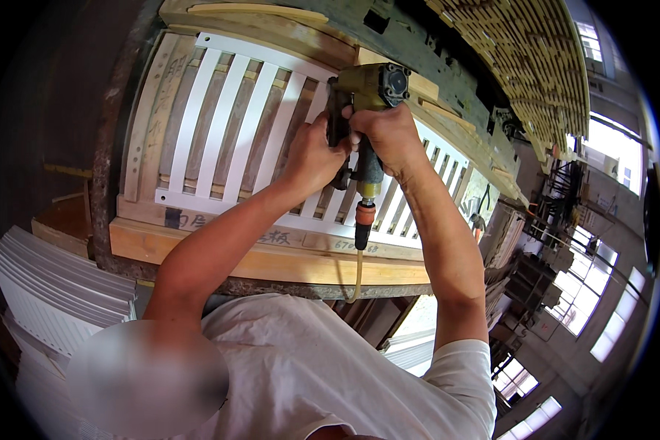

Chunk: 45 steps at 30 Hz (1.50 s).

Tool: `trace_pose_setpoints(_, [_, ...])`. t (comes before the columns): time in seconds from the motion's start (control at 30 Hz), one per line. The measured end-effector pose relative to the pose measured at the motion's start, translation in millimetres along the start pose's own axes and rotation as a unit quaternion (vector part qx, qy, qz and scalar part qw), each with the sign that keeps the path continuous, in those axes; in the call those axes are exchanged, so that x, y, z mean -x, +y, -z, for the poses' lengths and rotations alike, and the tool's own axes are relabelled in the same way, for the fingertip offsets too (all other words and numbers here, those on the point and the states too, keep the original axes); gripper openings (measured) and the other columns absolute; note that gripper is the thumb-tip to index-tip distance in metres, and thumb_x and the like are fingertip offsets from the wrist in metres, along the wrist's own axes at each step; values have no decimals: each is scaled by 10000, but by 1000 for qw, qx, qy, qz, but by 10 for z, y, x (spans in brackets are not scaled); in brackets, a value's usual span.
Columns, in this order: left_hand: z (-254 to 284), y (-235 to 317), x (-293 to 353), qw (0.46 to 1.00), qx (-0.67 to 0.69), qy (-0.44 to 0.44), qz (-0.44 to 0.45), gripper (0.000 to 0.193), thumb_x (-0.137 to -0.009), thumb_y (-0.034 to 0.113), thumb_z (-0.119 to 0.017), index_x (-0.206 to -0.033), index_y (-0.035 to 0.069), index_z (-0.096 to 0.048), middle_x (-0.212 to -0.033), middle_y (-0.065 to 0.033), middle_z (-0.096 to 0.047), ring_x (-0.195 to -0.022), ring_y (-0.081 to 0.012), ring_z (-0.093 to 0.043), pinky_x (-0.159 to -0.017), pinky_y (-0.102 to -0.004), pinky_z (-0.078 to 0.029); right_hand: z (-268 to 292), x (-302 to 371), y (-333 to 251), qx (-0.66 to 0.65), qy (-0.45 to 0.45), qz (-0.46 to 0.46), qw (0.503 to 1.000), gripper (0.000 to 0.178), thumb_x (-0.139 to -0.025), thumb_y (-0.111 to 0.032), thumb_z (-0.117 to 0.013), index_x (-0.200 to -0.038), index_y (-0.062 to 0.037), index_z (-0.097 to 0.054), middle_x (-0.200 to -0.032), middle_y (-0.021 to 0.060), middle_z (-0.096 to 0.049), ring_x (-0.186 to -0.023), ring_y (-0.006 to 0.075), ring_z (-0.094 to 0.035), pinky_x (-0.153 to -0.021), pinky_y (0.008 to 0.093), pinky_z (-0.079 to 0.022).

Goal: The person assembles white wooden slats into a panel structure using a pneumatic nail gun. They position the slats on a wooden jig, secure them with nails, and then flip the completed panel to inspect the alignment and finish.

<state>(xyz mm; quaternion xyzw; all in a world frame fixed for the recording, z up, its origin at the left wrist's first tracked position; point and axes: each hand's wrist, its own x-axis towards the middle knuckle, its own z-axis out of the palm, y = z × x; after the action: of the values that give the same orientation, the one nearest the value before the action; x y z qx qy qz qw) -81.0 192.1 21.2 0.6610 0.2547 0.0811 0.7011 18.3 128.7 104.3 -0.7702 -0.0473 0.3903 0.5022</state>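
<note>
An air nail gun (367,84) with an olive body and a black magazine is held over a white slatted panel (227,117). My right hand (389,136) wraps round its handle. On the left side of the tool, my left hand (314,155) grips the dark magazine, with some of its fingertips hidden behind it. An orange and black coupling (364,220) joins the handle's lower end to a yellowish air hose (358,271). The panel lies flat inside a wooden frame jig (150,125) with handwritten marks; the gun and my arms cover part of its middle.
A stack of white slatted panels (59,279) stands at the lower left, beside the workbench. Loose wood strips (257,10) lie along the bench's far side. A large pile of thin wooden slats (513,59) rises at the upper right. Shelving and windows stand farther right.
</note>
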Motion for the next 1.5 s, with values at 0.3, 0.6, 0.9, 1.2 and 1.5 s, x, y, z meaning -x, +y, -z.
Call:
trace_pose_setpoints(0.3, [189,-91,-49,991,-69,75,-90,224,-757,50,-691,-938,-10,-574,-660,-87,-589,-584,-172,-528,-582,-319,-444,-208,-74,-149,8,-38,-7,999,121,-808,-49,-663,-736,29,-606,-593,65,-573,-477,145,-531,-457,297,-434])
trace_pose_setpoints(0.6, [259,-96,-65,996,11,66,-57,265,-775,29,-672,-1015,-30,-575,-722,-57,-609,-649,-111,-513,-619,-290,-443,-304,-145,-143,31,-39,1,999,99,-779,-44,-656,-739,32,-607,-616,69,-585,-486,141,-537,-455,294,-433])
trace_pose_setpoints(0.9, [347,-81,-63,997,2,63,-50,196,-779,30,-670,-946,13,-570,-704,-36,-585,-641,-113,-518,-619,-287,-443,-395,-142,-201,36,-36,-1,999,98,-785,-40,-649,-746,38,-607,-614,70,-582,-485,145,-536,-454,300,-436])
trace_pose_setpoints(1.2, [582,-20,-74,990,-27,120,-71,288,-771,86,-692,-1023,2,-582,-694,-78,-597,-604,-170,-504,-601,-321,-435,-611,-220,-381,52,-74,-3,996,95,-798,-38,-662,-757,37,-621,-607,69,-581,-481,143,-532,-449,295,-432])
trace_pose_setpoints(1.5, [617,-15,-60,991,-7,118,-59,312,-767,76,-689,-1050,-2,-582,-722,-72,-612,-615,-166,-513,-612,-315,-438,-685,-192,-415,83,-56,-4,995,101,-785,-37,-657,-726,36,-620,-610,69,-588,-485,142,-548,-455,294,-444])
